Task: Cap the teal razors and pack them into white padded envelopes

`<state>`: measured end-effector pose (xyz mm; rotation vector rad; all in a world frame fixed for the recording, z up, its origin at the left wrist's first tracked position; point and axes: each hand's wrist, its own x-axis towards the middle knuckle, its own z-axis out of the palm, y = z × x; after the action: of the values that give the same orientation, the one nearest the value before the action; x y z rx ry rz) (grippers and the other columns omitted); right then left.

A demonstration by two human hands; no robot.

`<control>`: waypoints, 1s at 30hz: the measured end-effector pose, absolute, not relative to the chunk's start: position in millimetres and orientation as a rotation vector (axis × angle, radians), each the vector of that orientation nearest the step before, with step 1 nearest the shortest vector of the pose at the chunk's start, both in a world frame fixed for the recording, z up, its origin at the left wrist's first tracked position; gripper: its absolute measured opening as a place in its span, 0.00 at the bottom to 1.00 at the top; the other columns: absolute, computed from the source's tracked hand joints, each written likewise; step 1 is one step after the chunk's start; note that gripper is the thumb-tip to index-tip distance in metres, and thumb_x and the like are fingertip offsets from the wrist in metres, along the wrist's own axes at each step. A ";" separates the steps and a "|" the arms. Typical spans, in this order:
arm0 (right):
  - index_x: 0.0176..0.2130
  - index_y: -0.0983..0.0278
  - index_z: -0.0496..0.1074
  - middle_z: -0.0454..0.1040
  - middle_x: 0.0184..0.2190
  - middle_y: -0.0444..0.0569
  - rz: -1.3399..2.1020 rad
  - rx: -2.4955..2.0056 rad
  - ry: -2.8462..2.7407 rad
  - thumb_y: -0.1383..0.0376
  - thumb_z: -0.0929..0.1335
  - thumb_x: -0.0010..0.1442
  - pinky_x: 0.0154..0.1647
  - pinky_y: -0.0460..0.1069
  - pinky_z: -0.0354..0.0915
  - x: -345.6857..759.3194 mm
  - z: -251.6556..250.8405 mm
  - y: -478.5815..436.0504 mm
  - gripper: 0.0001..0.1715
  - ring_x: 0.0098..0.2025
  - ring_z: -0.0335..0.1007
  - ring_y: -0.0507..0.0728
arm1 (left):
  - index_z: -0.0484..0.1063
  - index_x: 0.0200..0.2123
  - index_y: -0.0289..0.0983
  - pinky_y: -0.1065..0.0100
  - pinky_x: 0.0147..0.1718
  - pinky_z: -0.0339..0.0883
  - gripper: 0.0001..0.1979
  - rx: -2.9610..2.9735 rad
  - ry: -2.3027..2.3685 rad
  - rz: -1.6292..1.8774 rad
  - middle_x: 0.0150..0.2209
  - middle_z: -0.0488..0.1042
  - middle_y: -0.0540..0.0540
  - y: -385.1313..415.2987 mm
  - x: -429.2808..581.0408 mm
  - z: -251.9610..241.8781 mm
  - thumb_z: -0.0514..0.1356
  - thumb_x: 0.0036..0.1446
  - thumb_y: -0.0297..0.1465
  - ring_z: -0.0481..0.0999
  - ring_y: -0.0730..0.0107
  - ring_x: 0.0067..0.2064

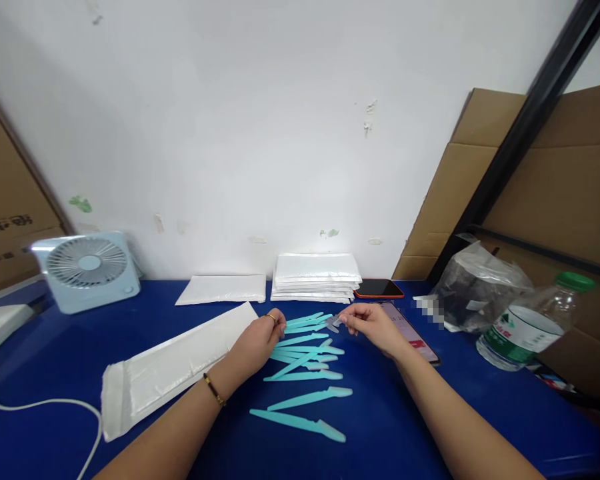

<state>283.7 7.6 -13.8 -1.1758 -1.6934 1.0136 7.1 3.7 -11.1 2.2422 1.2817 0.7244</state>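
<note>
Several long teal plastic sticks [305, 360] with clear tips lie scattered on the blue table [380, 427] in front of me. My left hand [260, 341] is curled over the handle ends of a few of them. My right hand [373, 327] pinches the clear tip of one stick [334, 323] between thumb and fingers. The two hands are close together over the top of the pile. A long white bubble pouch [175, 367] lies just left of my left hand.
A stack of white pouches [316, 277] and a single pouch [223, 289] lie by the wall. Two phones [379, 288] [415, 337] lie to the right. A small fan [87, 270] stands at left, with a plastic bag [477, 287] and a water bottle [527, 330] at right, and cardboard behind.
</note>
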 end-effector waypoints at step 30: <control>0.39 0.64 0.71 0.67 0.25 0.45 1.026 -1.100 -1.649 0.53 0.66 0.55 0.29 0.47 0.60 280.4 4.0 -5.2 0.18 0.26 0.63 0.50 | 0.69 0.32 0.38 0.69 0.34 0.60 0.23 2.147 1.239 0.724 0.29 0.71 0.50 2.2 4.3 -4.7 0.40 0.61 0.44 0.68 0.71 0.31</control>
<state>280.4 -5.2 4.0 -1.0999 -1.6490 1.0259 4.3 2.2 -4.7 2.1465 1.2391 0.7243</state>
